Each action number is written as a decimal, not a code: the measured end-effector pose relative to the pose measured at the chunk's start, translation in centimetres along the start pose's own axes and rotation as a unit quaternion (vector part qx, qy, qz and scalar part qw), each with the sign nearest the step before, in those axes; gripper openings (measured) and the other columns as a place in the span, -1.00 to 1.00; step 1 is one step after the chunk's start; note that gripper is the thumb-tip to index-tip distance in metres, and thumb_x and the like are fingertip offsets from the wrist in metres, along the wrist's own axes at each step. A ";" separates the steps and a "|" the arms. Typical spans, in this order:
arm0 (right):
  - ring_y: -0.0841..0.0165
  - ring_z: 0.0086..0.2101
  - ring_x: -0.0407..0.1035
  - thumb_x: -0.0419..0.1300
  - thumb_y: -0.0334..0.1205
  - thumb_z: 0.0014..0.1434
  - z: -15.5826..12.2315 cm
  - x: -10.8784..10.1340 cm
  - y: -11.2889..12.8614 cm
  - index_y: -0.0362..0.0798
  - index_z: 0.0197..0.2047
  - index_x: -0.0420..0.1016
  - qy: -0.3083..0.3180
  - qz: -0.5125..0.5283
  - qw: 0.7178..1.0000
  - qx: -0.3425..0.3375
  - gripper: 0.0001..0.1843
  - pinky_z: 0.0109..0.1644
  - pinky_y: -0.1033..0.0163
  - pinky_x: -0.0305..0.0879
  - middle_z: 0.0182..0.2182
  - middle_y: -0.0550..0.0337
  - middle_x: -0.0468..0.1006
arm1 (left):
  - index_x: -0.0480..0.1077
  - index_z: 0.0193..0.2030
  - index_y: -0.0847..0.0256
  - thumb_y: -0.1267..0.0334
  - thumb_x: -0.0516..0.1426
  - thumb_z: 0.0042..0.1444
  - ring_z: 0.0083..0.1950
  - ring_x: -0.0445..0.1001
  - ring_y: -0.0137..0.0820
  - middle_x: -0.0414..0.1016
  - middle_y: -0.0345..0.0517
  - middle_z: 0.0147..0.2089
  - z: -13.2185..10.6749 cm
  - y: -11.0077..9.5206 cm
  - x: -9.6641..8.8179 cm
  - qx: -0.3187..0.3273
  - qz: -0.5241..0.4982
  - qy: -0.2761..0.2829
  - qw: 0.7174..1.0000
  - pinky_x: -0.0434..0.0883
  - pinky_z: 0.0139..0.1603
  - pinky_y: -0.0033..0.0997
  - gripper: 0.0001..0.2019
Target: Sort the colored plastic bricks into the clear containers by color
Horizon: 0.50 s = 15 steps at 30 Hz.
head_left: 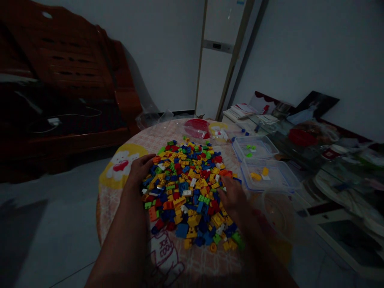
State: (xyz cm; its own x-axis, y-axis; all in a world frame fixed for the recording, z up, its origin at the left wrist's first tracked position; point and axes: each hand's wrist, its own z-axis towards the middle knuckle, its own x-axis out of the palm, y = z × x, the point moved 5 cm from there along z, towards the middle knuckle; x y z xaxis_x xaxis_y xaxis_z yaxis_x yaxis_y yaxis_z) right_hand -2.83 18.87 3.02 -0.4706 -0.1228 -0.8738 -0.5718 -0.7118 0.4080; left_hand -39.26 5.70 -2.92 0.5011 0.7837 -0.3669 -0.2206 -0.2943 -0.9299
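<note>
Your bare forearms [123,236] flank that multicoloured heap of plastic building bricks [186,192] on the round cloth-covered desk [207,262], probably hemming strays in. Left hand [140,169] and right hand [234,197] sit at opposite edges; can't tell if either's gripping. See-through plastic boxes [285,181] sit rightward, seemingly within reach.

Toy building bricks [186,193] lie on the round table [199,260] between the person's left hand [141,168] and right hand [234,196]. Rightward, the near box [283,180] and the far box [268,145] each contain bricks; a tub [277,214] sits before them. Behind the table stands an air conditioner [214,80]; left, a settee [73,56].
</note>
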 end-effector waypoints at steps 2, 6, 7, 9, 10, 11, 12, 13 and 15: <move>0.07 0.08 0.33 0.05 -0.24 0.26 0.1 0.1 -0.8 -0.16 0.20 0.41 0.006 -0.017 1.000 0.003 -0.53 0.22 -0.06 0.23 0.08 -0.14 0.49 | 0.53 0.07 0.28 -0.01 0.20 -0.07 -0.05 0.55 -0.17 0.61 0.06 -0.02 0.0 0.0 -0.1 0.006 0.009 -0.001 1.000 0.49 -0.04 -0.30 -0.42; 0.10 0.08 0.34 0.08 -0.25 0.25 -0.1 1.2 0.3 -0.09 0.16 0.46 0.028 -0.008 1.000 -0.013 -0.58 0.22 -0.02 0.25 0.06 -0.08 0.52 | 0.55 0.06 0.26 0.00 0.19 -0.06 -0.02 0.54 -0.16 0.61 0.04 -0.01 0.1 0.1 -0.1 0.013 0.013 -0.008 1.000 0.48 -0.01 -0.29 -0.44; 0.11 0.09 0.35 0.09 -0.25 0.26 -0.2 1.6 1.0 -0.08 0.15 0.47 0.034 0.000 0.999 -0.015 -0.59 0.23 -0.02 0.24 0.07 -0.07 0.52 | 0.55 0.06 0.25 0.00 0.19 -0.06 -0.02 0.54 -0.16 0.61 0.04 -0.02 0.1 0.1 -0.1 0.013 0.013 -0.007 1.000 0.48 -0.01 -0.29 -0.44; 0.12 0.09 0.35 0.09 -0.26 0.26 -0.3 2.3 2.3 -0.08 0.13 0.48 0.047 0.019 0.999 -0.019 -0.61 0.24 -0.01 0.24 0.07 -0.06 0.52 | 0.55 0.06 0.25 0.02 0.19 -0.06 -0.02 0.54 -0.16 0.61 0.03 -0.02 0.0 0.0 -0.1 0.012 0.017 -0.008 1.000 0.48 0.00 -0.29 -0.45; 0.13 0.10 0.35 0.09 -0.27 0.26 -0.4 2.5 2.9 -0.09 0.13 0.49 0.052 0.031 0.998 -0.023 -0.61 0.24 -0.01 0.25 0.07 -0.06 0.52 | 0.55 0.06 0.26 0.03 0.19 -0.05 -0.02 0.54 -0.16 0.61 0.03 -0.02 0.0 0.0 -0.1 0.011 0.019 -0.008 1.000 0.48 0.01 -0.29 -0.46; 0.14 0.11 0.35 0.09 -0.28 0.26 -0.5 2.6 3.4 -0.09 0.13 0.49 0.056 0.044 0.997 -0.027 -0.61 0.25 0.00 0.25 0.08 -0.06 0.52 | 0.55 0.06 0.26 0.04 0.18 -0.05 -0.01 0.54 -0.15 0.61 0.02 -0.01 -0.1 -0.1 -0.1 0.010 0.019 -0.009 1.000 0.47 0.02 -0.28 -0.46; 0.14 0.12 0.34 0.09 -0.30 0.26 -0.5 2.6 3.8 -0.08 0.13 0.49 0.058 0.058 0.996 -0.029 -0.61 0.26 0.00 0.25 0.09 -0.05 0.51 | 0.55 0.06 0.26 0.05 0.18 -0.05 0.00 0.54 -0.15 0.61 0.02 -0.01 -0.1 -0.3 -0.1 0.010 0.019 -0.009 1.000 0.47 0.03 -0.28 -0.46; 0.15 0.14 0.33 0.10 -0.31 0.26 -0.5 2.6 4.0 -0.07 0.14 0.49 0.061 0.072 0.995 -0.032 -0.60 0.27 -0.01 0.24 0.11 -0.04 0.50 | 0.55 0.06 0.26 0.05 0.19 -0.05 0.01 0.54 -0.15 0.61 0.01 -0.01 -0.2 -0.4 -0.1 0.010 0.018 -0.009 1.000 0.47 0.03 -0.28 -0.47; 0.17 0.16 0.32 0.10 -0.31 0.26 -0.6 2.4 4.3 -0.05 0.14 0.49 0.071 0.101 0.991 -0.042 -0.60 0.29 -0.02 0.23 0.14 -0.03 0.48 | 0.55 0.05 0.26 0.05 0.19 -0.05 0.01 0.53 -0.14 0.61 0.01 -0.01 -0.3 -0.6 -0.1 0.008 0.018 -0.008 1.000 0.47 0.03 -0.28 -0.47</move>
State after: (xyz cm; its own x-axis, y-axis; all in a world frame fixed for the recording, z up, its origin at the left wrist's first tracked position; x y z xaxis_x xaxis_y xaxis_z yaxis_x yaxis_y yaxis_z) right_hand -6.01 15.08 2.53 -0.4665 -0.3610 -0.8075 -0.4141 -0.7175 0.5601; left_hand -38.96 5.62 -2.37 0.4785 0.7821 -0.3992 -0.2510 -0.3138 -0.9157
